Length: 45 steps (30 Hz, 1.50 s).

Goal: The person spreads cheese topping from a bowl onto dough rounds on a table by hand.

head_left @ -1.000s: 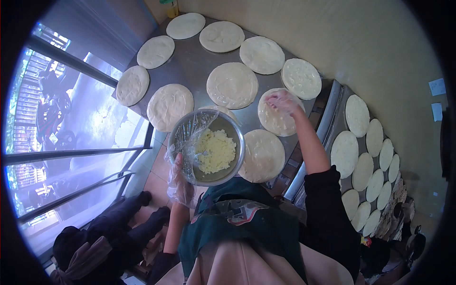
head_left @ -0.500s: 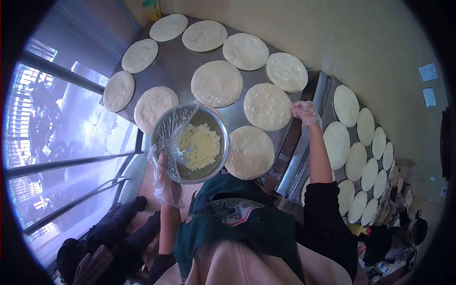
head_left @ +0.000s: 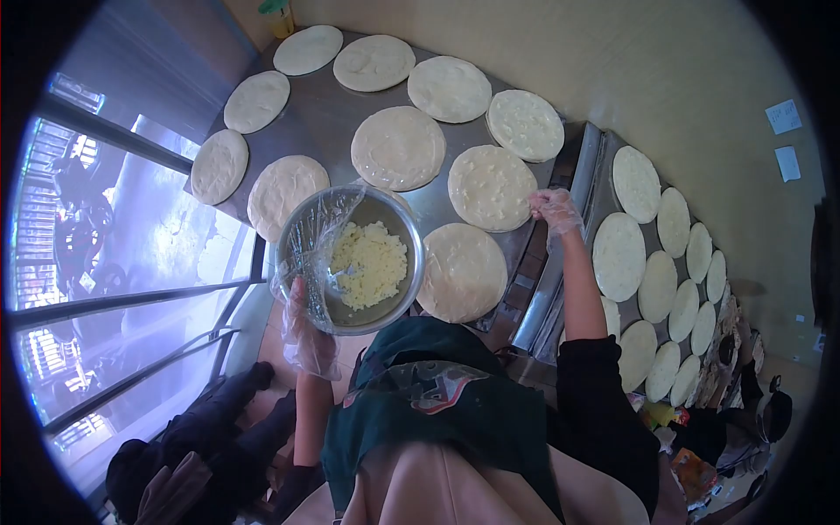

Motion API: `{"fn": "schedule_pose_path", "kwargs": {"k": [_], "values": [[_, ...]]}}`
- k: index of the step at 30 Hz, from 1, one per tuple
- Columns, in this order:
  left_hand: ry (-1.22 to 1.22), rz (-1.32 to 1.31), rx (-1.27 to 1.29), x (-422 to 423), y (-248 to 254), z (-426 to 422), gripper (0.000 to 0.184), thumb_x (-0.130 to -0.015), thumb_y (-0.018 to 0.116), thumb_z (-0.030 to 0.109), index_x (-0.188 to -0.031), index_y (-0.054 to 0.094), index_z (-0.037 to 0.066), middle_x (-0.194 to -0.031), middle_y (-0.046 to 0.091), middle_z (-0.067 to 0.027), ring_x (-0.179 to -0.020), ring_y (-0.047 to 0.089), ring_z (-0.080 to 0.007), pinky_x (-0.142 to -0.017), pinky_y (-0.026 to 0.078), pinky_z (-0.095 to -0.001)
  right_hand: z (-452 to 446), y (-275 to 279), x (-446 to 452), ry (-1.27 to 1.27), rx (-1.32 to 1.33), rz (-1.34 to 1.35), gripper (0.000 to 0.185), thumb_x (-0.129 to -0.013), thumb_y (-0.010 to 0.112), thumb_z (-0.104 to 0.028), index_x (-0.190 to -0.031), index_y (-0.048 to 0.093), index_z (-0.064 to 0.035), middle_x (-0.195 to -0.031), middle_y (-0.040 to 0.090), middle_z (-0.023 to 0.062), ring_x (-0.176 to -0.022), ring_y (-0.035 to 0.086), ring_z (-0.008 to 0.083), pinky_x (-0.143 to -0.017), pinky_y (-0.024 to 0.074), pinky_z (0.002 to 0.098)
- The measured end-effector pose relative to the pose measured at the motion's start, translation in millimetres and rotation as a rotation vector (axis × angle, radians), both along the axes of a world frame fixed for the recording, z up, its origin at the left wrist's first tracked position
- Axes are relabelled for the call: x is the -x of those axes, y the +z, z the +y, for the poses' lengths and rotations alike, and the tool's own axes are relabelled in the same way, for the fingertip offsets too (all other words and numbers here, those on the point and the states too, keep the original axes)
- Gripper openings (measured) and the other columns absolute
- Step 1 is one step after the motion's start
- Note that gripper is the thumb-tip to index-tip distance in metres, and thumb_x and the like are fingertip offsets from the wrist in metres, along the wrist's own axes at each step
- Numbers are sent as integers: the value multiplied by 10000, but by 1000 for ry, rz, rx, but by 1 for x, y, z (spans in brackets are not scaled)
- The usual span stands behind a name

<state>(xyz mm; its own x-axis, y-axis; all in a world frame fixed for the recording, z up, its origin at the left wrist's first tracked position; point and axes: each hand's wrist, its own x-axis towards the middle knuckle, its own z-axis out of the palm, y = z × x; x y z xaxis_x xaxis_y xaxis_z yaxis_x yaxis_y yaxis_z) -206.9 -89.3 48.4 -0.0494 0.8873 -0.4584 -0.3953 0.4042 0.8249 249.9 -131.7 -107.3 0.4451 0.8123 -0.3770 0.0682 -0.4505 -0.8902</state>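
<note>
My left hand (head_left: pixel 308 337), in a clear plastic glove, grips the near left rim of a steel bowl (head_left: pixel 409 289). Pale yellow crumbly filling (head_left: pixel 369 265), like grated cheese, lies in the bowl. Clear plastic film (head_left: pixel 311 232) drapes over its left side. Also gloved, my right hand (head_left: pixel 556 210) is at the right edge of a dough round (head_left: pixel 492 188) dotted with small lumps. Its fingers are pinched together; what they hold, if anything, is too small to see. A plainer dough round (head_left: pixel 462 273) lies nearer to me, right of the bowl.
Several more dough rounds (head_left: pixel 398 149) cover the metal table (head_left: pixel 319 109). Past a metal-edged gap (head_left: pixel 560 262), others (head_left: pixel 619 256) lie on a second surface to the right. A glass window with metal bars (head_left: pixel 131 302) stands left. Dark clothing (head_left: pixel 201 429) shows at lower left.
My right hand has shifted slightly left, onto the edge of the lumpy dough round. The bowl stays in my left hand. The view has tilted a little.
</note>
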Motion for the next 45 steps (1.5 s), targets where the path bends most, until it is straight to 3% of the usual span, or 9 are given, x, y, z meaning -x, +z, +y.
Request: {"fn": "schedule_pose_path", "kwargs": {"k": [12, 15, 17, 20, 23, 26, 29, 32, 45], "values": [[-11, 38, -45, 13, -7, -1, 375, -881, 493, 338, -1079, 507, 19, -868, 557, -17, -732, 529, -75, -635, 442, -210, -16, 49, 84, 101, -16, 390, 236, -782, 588, -93, -973, 590, 47, -792, 618, 66, -682, 601, 131, -644, 499, 218], [9, -7, -20, 12, 2, 3, 372, -882, 492, 338, -1077, 510, 22, -862, 554, -14, -730, 523, -73, -637, 436, -207, -7, 40, 124, 201, -68, 248, 234, -782, 593, -104, -965, 596, 40, -828, 634, 70, -698, 614, 152, -657, 504, 259], [-8, -7, 1, 16, 2, 6, 371, -883, 489, 338, -1076, 511, 23, -860, 552, -12, -731, 521, -73, -638, 432, -207, 2, 31, 142, 426, -78, -486, 212, -777, 589, -140, -926, 626, 5, -827, 647, 92, -702, 624, 185, -676, 496, 302], [-60, -68, -30, 24, -7, 10, 346, -865, 531, 288, -1090, 492, 29, -916, 561, -32, -787, 551, -105, -693, 455, -230, 8, 19, 159, 451, -94, -515, 181, -763, 579, -170, -857, 650, -34, -783, 643, 118, -697, 624, 226, -698, 483, 318], [-66, 60, -112, 26, -7, 13, 347, -881, 492, 334, -1050, 514, 32, -842, 544, -6, -716, 513, -71, -620, 418, -208, 6, 7, 176, 358, -273, -398, 197, -756, 570, -214, -800, 656, -42, -743, 628, 147, -712, 613, 271, -698, 472, 334], [-86, 30, -114, 33, -13, 17, 348, -881, 493, 332, -1058, 506, 32, -845, 544, -7, -714, 514, -77, -620, 419, -207, 2, -29, 182, 371, -152, -404, 227, -781, 537, -230, -835, 647, -39, -794, 626, 166, -754, 607, 292, -715, 461, 369], [-84, -56, -80, 39, -15, 22, 365, -881, 492, 337, -1079, 496, 30, -855, 544, -8, -719, 518, -86, -621, 423, -206, 9, 44, 209, 481, 131, -439, 239, -797, 505, -220, -881, 638, -40, -859, 615, 188, -796, 597, 317, -733, 453, 394], [-69, -70, -97, 39, -11, 23, 309, -885, 503, 282, -1058, 518, 26, -874, 561, -14, -757, 542, -79, -662, 450, -210, -2, 31, 220, 501, -30, -597, 229, -802, 487, -192, -905, 630, -45, -895, 606, 193, -812, 588, 334, -743, 452, 396], [-118, -97, -47, 43, -13, 28, 338, -865, 533, 293, -1092, 491, 46, -917, 557, -16, -792, 537, -89, -677, 449, -223, -35, 26, 243, 562, -17, -612, 183, -766, 523, -135, -890, 628, -53, -824, 599, 153, -787, 576, 308, -724, 442, 380]]}}
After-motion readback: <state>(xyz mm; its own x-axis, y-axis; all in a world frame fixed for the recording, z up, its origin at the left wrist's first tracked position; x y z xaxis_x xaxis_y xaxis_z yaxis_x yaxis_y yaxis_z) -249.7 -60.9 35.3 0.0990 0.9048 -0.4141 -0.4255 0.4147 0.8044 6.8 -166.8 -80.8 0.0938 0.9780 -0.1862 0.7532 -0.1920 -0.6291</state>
